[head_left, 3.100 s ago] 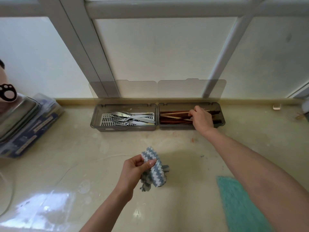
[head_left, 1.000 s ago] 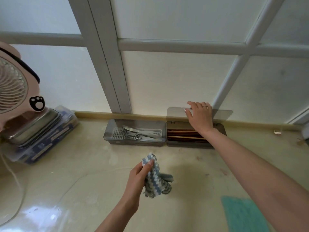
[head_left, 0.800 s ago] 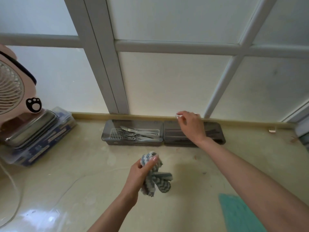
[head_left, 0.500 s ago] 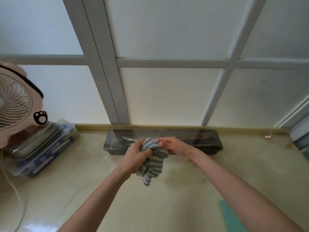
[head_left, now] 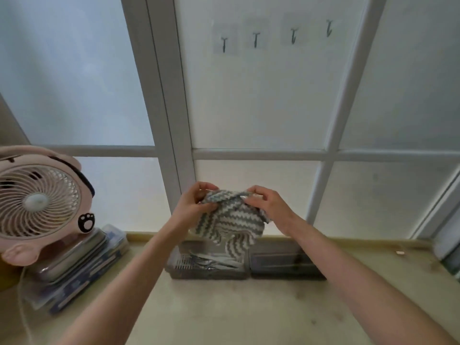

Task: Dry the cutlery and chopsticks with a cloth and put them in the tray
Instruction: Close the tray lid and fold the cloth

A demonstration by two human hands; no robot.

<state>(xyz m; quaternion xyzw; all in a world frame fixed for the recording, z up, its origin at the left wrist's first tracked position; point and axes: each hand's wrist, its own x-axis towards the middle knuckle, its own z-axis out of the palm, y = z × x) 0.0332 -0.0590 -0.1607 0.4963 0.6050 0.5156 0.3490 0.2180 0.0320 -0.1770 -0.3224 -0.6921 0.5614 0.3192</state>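
Observation:
Both hands hold a grey-and-white zigzag cloth [head_left: 230,221] up in front of the window. My left hand [head_left: 193,206] pinches its upper left edge and my right hand [head_left: 267,206] pinches its upper right edge, so it hangs spread between them. Below it, against the window sill, stands the grey tray [head_left: 246,275]. Metal cutlery [head_left: 209,261] lies in its left compartment, partly hidden by the cloth. The right compartment [head_left: 283,261] is covered by its dark lid, so the chopsticks are hidden.
A pink fan [head_left: 37,202] stands at the left on a stack of flat boxes [head_left: 74,267]. Several hooks [head_left: 273,37] are stuck high on the frosted window. A small white bit [head_left: 399,253] lies on the counter at the right.
The right hand shut the lid over the chopsticks, then came to the cloth. Both hands have since lifted the cloth and pulled it open. The view has tilted upward.

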